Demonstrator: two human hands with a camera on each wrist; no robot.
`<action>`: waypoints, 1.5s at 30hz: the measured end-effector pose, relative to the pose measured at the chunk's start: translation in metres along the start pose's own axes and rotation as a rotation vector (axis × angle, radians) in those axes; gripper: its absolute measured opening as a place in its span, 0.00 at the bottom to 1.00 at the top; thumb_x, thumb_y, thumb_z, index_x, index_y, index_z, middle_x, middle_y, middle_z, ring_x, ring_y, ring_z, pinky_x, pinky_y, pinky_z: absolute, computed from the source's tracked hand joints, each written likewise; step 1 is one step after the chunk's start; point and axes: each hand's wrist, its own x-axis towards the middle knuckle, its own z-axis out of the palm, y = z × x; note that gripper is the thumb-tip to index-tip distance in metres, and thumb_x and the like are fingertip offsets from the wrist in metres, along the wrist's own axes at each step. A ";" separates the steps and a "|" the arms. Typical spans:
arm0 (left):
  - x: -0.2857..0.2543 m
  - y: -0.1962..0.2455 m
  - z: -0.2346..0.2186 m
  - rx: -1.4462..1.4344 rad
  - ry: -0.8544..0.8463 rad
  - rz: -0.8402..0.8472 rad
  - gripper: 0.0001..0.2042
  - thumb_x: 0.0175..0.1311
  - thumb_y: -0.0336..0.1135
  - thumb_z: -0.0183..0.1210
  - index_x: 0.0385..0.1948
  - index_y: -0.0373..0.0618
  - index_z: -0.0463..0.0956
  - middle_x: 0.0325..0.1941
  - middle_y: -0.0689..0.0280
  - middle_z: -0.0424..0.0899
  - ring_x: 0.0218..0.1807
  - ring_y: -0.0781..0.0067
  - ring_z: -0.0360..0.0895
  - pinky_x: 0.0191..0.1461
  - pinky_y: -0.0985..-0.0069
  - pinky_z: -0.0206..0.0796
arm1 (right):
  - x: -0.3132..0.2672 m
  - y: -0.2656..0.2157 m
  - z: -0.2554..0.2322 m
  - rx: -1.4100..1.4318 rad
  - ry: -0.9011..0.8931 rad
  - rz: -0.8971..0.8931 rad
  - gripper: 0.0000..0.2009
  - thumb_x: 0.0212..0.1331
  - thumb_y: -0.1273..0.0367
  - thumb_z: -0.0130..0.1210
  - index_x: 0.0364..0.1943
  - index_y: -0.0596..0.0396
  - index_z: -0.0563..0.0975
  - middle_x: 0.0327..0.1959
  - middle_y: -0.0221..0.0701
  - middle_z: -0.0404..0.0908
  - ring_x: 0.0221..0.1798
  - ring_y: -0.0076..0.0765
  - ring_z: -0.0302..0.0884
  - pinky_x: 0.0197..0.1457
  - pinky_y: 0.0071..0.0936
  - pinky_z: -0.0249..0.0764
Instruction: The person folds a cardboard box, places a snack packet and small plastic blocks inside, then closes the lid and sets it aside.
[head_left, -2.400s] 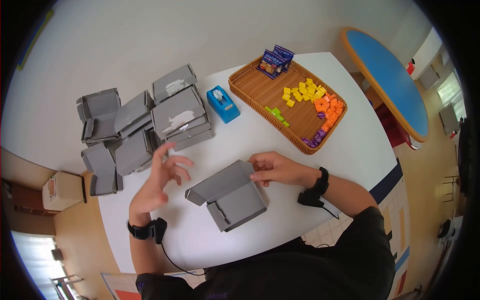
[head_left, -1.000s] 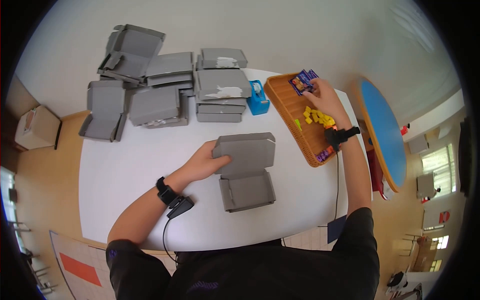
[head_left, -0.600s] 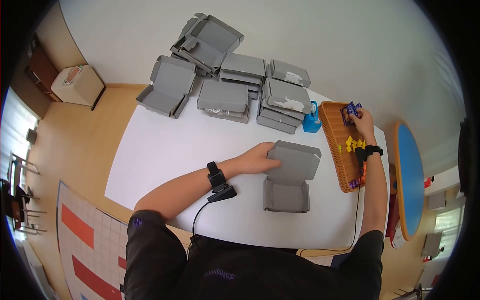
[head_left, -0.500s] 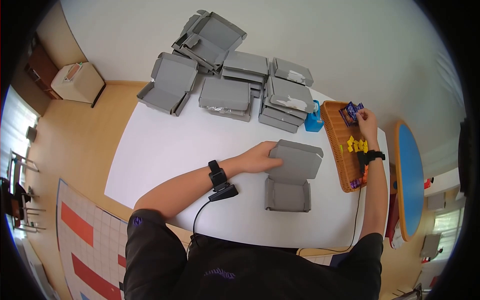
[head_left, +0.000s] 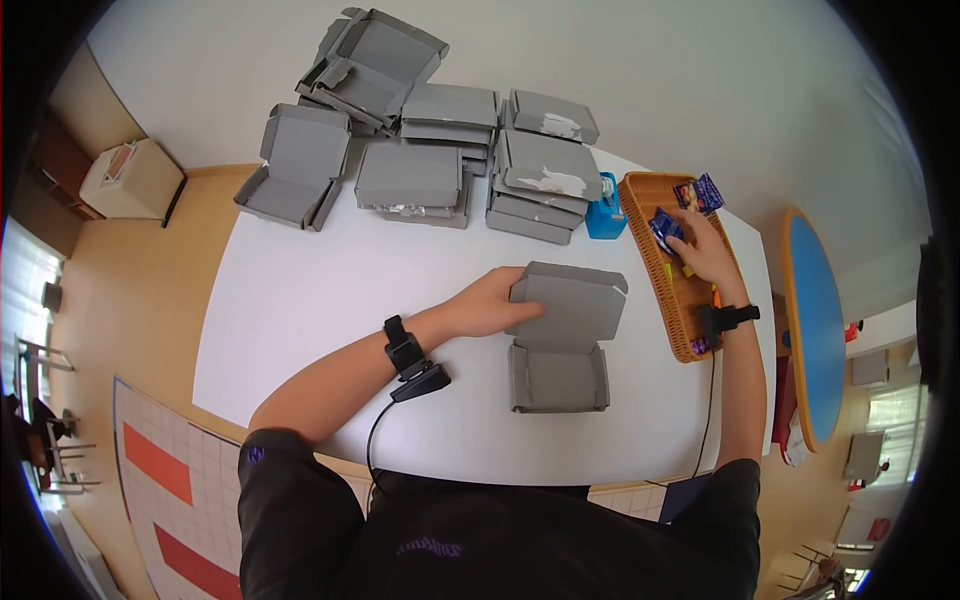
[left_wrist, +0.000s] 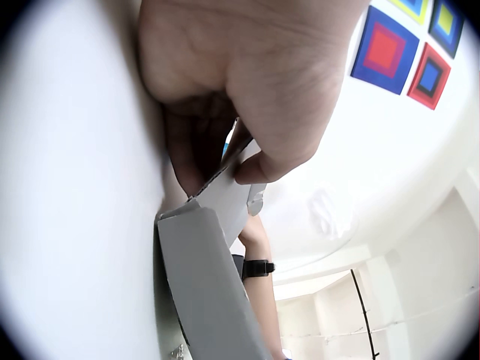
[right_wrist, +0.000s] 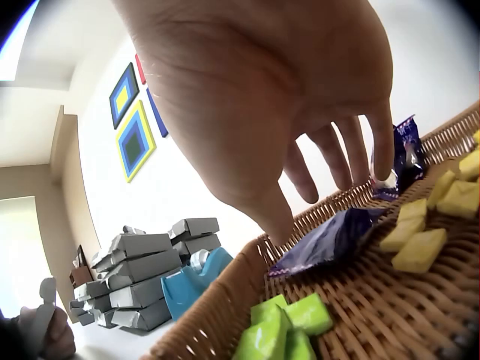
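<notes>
In the head view my left hand (head_left: 487, 304) grips the left edge of the raised lid of a grey cardboard box (head_left: 570, 302), which stands open on the white table. The left wrist view shows thumb and fingers on either side of the cardboard (left_wrist: 196, 259). My right hand (head_left: 708, 252) is over a wicker basket (head_left: 650, 265), its fingers spread and pointing down. Under it a dark blue snack packet (right_wrist: 330, 241) lies flat in the basket, with the thumb tip close to its edge. A second snack packet (head_left: 701, 194) leans at the far end.
Stacks of grey boxes (head_left: 545, 165) and some open ones (head_left: 293, 165) fill the back left of the table. A blue tape dispenser (head_left: 606, 216) stands beside the basket. Yellow pieces (right_wrist: 418, 249) and green pieces (right_wrist: 283, 328) lie in the basket. A round blue table (head_left: 815, 330) stands to the right.
One snack packet has moved from the basket's far end toward its middle left, and my right hand has come nearer with its fingers apart. My left hand keeps its hold on the lid.
</notes>
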 end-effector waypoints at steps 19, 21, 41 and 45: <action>-0.002 0.003 0.001 0.015 0.001 0.074 0.23 0.72 0.33 0.62 0.64 0.30 0.79 0.58 0.52 0.90 0.58 0.65 0.85 0.66 0.68 0.76 | 0.004 -0.031 -0.001 -0.131 0.002 0.209 0.24 0.65 0.66 0.65 0.63 0.62 0.82 0.51 0.50 0.89 0.57 0.54 0.87 0.64 0.44 0.81; -0.002 0.000 0.001 0.014 0.006 0.089 0.23 0.72 0.33 0.62 0.64 0.30 0.79 0.57 0.53 0.91 0.58 0.66 0.85 0.65 0.68 0.76 | 0.003 -0.045 -0.016 -0.043 0.035 0.226 0.22 0.66 0.68 0.63 0.62 0.63 0.82 0.48 0.49 0.90 0.54 0.50 0.88 0.62 0.40 0.81; -0.005 0.013 0.003 -0.001 0.021 0.031 0.19 0.74 0.32 0.63 0.62 0.31 0.80 0.52 0.57 0.92 0.51 0.73 0.86 0.58 0.71 0.78 | -0.129 -0.229 0.020 0.341 -0.133 -0.284 0.22 0.65 0.69 0.73 0.63 0.54 0.82 0.54 0.42 0.87 0.50 0.48 0.87 0.52 0.36 0.85; -0.019 0.065 -0.010 0.362 -0.077 -0.140 0.20 0.79 0.38 0.63 0.64 0.33 0.79 0.48 0.58 0.92 0.46 0.74 0.85 0.54 0.72 0.78 | -0.138 -0.220 0.009 0.480 -0.123 -0.145 0.24 0.61 0.73 0.75 0.63 0.54 0.81 0.56 0.40 0.86 0.52 0.43 0.87 0.50 0.32 0.85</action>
